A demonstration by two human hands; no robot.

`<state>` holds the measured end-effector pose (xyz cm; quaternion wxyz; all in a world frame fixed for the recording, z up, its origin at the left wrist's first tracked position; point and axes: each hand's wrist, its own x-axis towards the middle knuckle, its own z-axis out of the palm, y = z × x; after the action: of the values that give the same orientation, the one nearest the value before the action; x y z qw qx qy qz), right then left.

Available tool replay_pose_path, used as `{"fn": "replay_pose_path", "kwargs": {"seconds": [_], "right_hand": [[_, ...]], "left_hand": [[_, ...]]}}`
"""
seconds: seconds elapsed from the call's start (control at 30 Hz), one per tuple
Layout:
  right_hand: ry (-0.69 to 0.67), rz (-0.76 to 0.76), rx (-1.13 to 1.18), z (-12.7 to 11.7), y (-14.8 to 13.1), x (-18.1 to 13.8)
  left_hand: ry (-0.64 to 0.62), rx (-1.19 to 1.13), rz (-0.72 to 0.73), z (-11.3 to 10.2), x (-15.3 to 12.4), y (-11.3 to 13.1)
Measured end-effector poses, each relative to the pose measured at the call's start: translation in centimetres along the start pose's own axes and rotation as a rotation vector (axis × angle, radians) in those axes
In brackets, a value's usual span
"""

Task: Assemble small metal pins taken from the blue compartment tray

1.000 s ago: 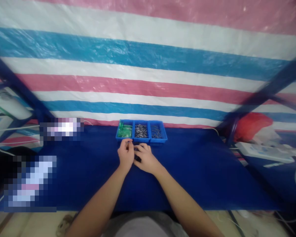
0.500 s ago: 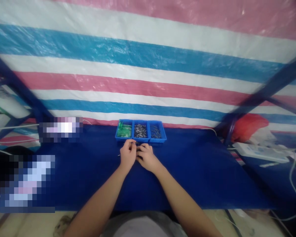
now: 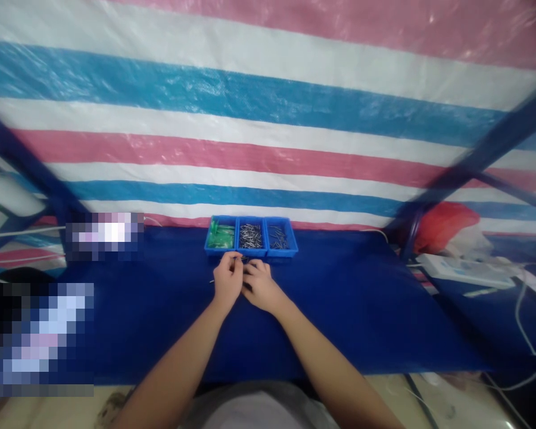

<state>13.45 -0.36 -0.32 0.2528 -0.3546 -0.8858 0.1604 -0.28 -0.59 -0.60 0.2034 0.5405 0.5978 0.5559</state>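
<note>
Blue table cloth (image 3: 361, 310) lies under my hands, which meet just in front of the three-bin blue tray (image 3: 251, 254). My left hand (image 3: 227, 280) pinches a thin metal pin (image 3: 237, 257) at its fingertips. My right hand (image 3: 259, 287) curls against the left, touching it; I cannot tell whether it grips anything. Green parts (image 3: 220, 236) fill the tray's left bin and loose metal pins (image 3: 250, 236) the middle one.
</note>
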Motion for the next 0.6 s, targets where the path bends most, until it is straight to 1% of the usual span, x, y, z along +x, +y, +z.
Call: {"fn": "replay_pose_path", "kwargs": {"seconds": [0.1,0.17,0.23,0.3,0.4,0.5,0.6], "right_hand": [[0.027,-0.001,0.038,-0.2,-0.4,0.1],[0.085,0.029,0.081,-0.5,-0.4,0.2],[0.17,0.093,0.131,-0.9,-0.2,0.2],[0.257,0.168,0.204,-1.3,0.2,0.3],[0.355,0.291,0.387,-1.6,0.9,0.4],[0.426,0.407,0.587,-1.6,1.3,0.6],[0.461,0.458,0.736,-1.3,1.8,0.8]], "left_hand": [[0.015,0.0,-0.004,-0.1,0.1,-0.1],[0.013,0.001,-0.009,-0.1,0.2,-0.2],[-0.022,-0.002,-0.011,0.0,0.2,-0.3],[-0.086,-0.008,-0.002,0.1,0.2,-0.4],[-0.162,-0.019,0.028,0.4,0.2,-0.6],[-0.184,-0.044,0.037,0.7,0.2,-0.7],[-0.188,-0.078,0.024,0.7,0.2,-0.8]]}}
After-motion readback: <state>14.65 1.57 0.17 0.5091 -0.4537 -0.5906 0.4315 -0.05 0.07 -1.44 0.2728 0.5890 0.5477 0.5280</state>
